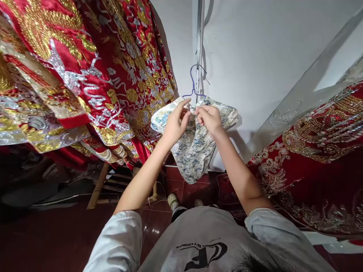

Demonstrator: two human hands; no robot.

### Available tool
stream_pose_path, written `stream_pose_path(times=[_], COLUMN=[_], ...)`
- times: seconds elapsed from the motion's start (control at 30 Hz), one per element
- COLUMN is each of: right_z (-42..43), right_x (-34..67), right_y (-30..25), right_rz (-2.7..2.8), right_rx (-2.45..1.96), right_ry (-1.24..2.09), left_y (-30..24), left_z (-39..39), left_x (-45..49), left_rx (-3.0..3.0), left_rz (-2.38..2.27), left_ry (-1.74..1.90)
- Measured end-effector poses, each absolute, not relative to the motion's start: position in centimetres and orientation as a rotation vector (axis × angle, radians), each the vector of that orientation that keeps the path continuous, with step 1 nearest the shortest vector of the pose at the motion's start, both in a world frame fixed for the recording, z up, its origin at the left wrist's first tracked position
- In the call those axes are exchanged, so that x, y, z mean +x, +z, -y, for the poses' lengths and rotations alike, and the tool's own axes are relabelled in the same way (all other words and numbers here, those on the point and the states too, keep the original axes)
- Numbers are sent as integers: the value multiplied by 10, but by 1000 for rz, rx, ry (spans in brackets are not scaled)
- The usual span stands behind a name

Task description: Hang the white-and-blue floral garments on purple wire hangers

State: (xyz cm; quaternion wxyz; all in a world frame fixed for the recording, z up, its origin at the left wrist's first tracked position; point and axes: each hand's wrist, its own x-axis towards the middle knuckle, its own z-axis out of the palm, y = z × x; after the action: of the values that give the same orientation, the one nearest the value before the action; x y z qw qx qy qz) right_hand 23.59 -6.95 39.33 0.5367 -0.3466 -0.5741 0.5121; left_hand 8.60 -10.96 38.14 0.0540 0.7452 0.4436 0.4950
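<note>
A white short-sleeved shirt [193,155] with a blue floral print hangs in front of me on a purple wire hanger [193,81]. The hanger's hook is at a metal upright on the wall. My right hand [209,119] pinches the shirt at the front of its neckline, thumb and fingers closed on the cloth. Close beside it, at the left side of the collar, my left hand [178,121] has its thumb and fingers apart, with no cloth visibly gripped. The fingers partly hide the neckline.
Red garments [124,56] with gold and silver embroidery hang close on the left. A beaded red gown [320,158] stands at the right, with clear plastic sheeting above it. A metal upright [200,34] runs down the white wall. Below, a wooden rack [98,185] stands on the red tiled floor.
</note>
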Motion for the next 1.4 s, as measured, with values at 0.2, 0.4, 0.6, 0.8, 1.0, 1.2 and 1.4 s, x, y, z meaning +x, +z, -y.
stream_pose_path(times=[0.2, 0.4, 0.6, 0.8, 1.0, 1.2, 1.4], right_z=[60, 79, 128, 130, 125, 133, 135], right_x=[237, 252, 237, 241, 264, 271, 278], right_y=[367, 302, 268, 252, 253, 280, 302], right_rz=[1521, 1694, 1550, 1637, 1735, 1781, 1513], right_rx=[-904, -1133, -976, -1007, -1098, -971, -1012], right_ry=[961, 810, 1179, 1315, 1152, 1062, 1191], left_y=[416, 397, 300, 233, 265, 322, 309], left_z=[92, 85, 94, 118, 137, 159, 147], left_x=[96, 26, -8, 54, 94, 124, 103], left_rx=[2329, 1256, 697, 694, 1093, 1538, 1707], left_rz=[-1400, -1374, -1299, -1238, -1022, -1028, -942], left_ry=[1525, 2270, 1923, 1668, 1592, 1398, 1343])
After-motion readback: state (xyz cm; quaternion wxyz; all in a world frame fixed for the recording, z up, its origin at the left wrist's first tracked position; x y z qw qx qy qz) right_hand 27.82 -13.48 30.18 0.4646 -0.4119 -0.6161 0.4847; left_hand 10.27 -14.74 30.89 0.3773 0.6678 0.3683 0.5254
